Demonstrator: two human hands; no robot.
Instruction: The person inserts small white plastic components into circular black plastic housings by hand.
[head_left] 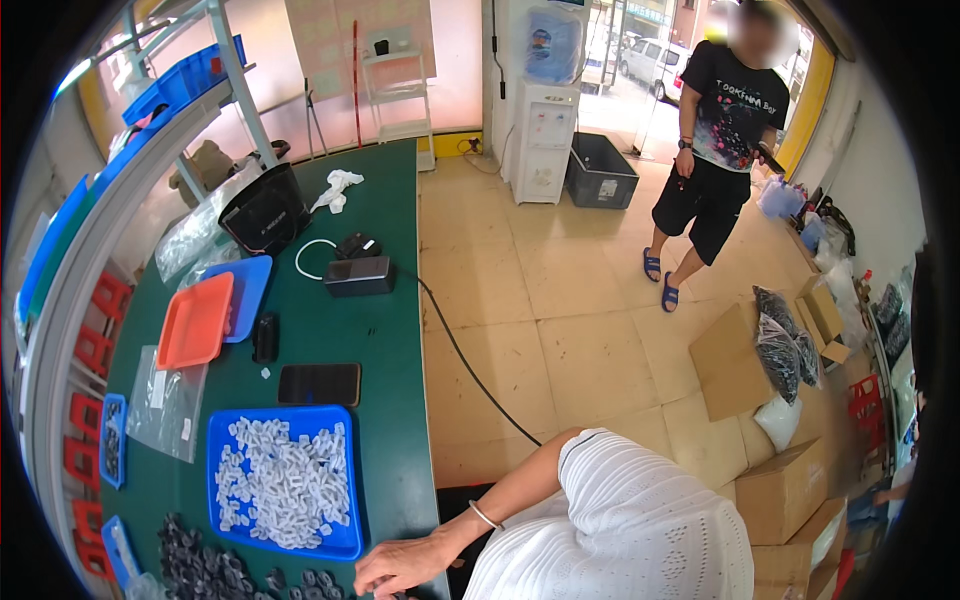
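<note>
Your right hand (400, 566) was near the lower edge, its fingers curled downward beside the loose dark pieces (322, 583); you couldn't tell from this view whether its fingertips pinched one. Your left hand lay out of view, so its state couldn't be told. A bracelet (486, 515) circled your right wrist, below a white knitted sleeve (640, 490).

The dark pieces lay directly on the green table (395, 440), to the left of your right hand, heaped in a larger pile (200, 565) farther left. Just beyond them, a blue tray (346, 543) held many small white pieces (290, 480). Past that tray lay a phone (319, 384), with a clear plastic bag (165, 420) to its left. Farther along, an orange tray (196, 320) overlapped another blue one, near a black box (360, 276). A black bin (265, 210) and a white cloth (338, 190) were near the table's far end.

Across the tiled floor (580, 350), a person in dark clothes (735, 120) stood to the right of a water dispenser (545, 140).
</note>
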